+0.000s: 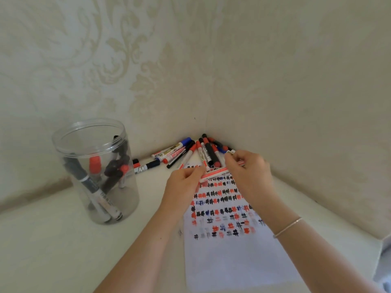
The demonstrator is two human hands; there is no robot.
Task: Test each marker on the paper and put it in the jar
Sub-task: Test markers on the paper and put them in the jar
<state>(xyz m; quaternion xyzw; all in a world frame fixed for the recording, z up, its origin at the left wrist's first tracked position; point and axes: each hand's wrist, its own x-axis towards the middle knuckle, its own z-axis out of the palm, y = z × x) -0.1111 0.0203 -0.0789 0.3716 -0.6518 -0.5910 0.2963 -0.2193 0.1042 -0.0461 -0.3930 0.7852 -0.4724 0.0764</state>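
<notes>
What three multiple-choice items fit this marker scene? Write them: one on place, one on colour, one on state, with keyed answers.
1. Where do the loose markers lie?
A. In the wall corner
B. On the floor
C. On a shelf

2. Which ink colours mark the white paper sheet?
A. Green and yellow
B. Black, red and blue
C. Black only

3. How is the red-and-white marker held?
A. By the left hand alone
B. Lying untouched
C. By both the left hand and right hand

Answers: 1 A, they pile where the walls meet; 2 B, hash marks show those colours; 3 C, each hand pinches one end.
</notes>
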